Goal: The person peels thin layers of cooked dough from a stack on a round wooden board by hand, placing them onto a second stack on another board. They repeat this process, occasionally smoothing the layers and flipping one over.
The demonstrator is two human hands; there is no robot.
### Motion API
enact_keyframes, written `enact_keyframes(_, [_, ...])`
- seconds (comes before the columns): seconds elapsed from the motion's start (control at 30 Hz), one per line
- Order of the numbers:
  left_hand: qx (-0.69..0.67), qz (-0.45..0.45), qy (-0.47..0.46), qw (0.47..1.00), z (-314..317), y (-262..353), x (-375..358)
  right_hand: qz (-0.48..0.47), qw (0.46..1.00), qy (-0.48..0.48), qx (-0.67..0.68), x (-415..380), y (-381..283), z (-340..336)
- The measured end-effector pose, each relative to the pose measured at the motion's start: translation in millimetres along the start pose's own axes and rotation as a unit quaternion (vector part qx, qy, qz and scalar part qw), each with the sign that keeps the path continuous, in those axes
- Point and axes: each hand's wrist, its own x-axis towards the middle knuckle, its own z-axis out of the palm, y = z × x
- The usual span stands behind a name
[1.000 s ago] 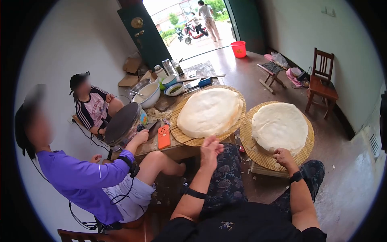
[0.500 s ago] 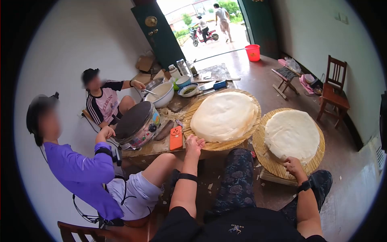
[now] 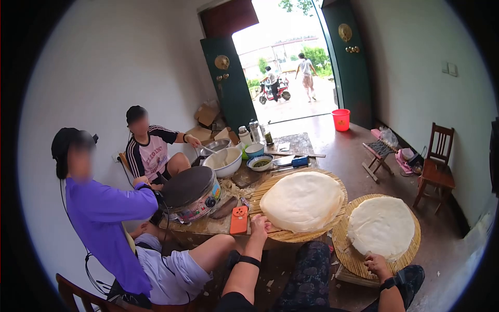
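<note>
My left hand (image 3: pixel 260 225) is at the near left rim of the larger round woven mat (image 3: pixel 294 236), with its fingers curled in. What they hold, if anything, is hidden. A stack of thin pale flatbreads (image 3: pixel 304 202) lies on that mat. To the right, my right hand (image 3: pixel 376 264) has its fingers pinched at the near edge of another pale flatbread (image 3: pixel 382 229), which rests on a smaller woven mat (image 3: pixel 345 257). An orange phone (image 3: pixel 239 220) lies on the table just left of my left hand.
A round dark griddle (image 3: pixel 188 186) stands left on the low table, beside a white bowl of batter (image 3: pixel 224 164). A person in purple (image 3: pixel 104 213) sits close on my left; another person (image 3: pixel 156 153) holds a ladle in the bowl. A wooden chair (image 3: pixel 435 174) stands right.
The view has tilted up, so everything sits lower. My left fingers have curled in from a more spread pose. My right hand stays at the flatbread's edge. The purple-sleeved arm has drawn back from the griddle.
</note>
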Motion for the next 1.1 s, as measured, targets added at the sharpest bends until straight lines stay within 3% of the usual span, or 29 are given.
enact_keyframes(0.13, [0.012,0.011,-0.020,1.000,0.1,1.5,9.0,0.033,0.999,-0.008,0.040,-14.9,-24.3,-5.4])
enact_keyframes(0.2, [-0.102,-0.013,-0.039,0.994,11.9,8.1,-2.8,0.083,0.994,0.015,0.074,-23.3,-45.9,-9.9])
enact_keyframes(0.33, [-0.129,-0.015,-0.073,0.989,24.5,15.2,7.7,0.093,0.991,0.003,0.100,-26.2,-60.5,-14.4])
enact_keyframes(0.43, [-0.125,0.016,-0.146,0.981,28.5,9.6,12.8,0.014,0.999,0.007,-0.030,-20.3,-42.2,-12.5])
enact_keyframes(0.57, [-0.090,-0.060,-0.086,0.990,19.2,-15.7,14.3,0.011,0.999,0.020,-0.039,-26.8,-59.0,-17.4])
enact_keyframes(0.7, [-0.034,-0.055,-0.078,0.995,11.4,-16.5,21.2,0.035,0.998,0.018,-0.057,-28.7,-63.2,-17.0])
enact_keyframes(0.87, [-0.034,-0.073,-0.032,0.996,21.6,-7.7,10.7,-0.027,0.997,0.043,-0.065,-25.9,-61.0,-14.6])
enact_keyframes(1.1, [-0.033,-0.082,-0.061,0.994,14.7,-10.4,18.7,-0.014,0.998,0.039,-0.057,-21.0,-53.6,-12.1])
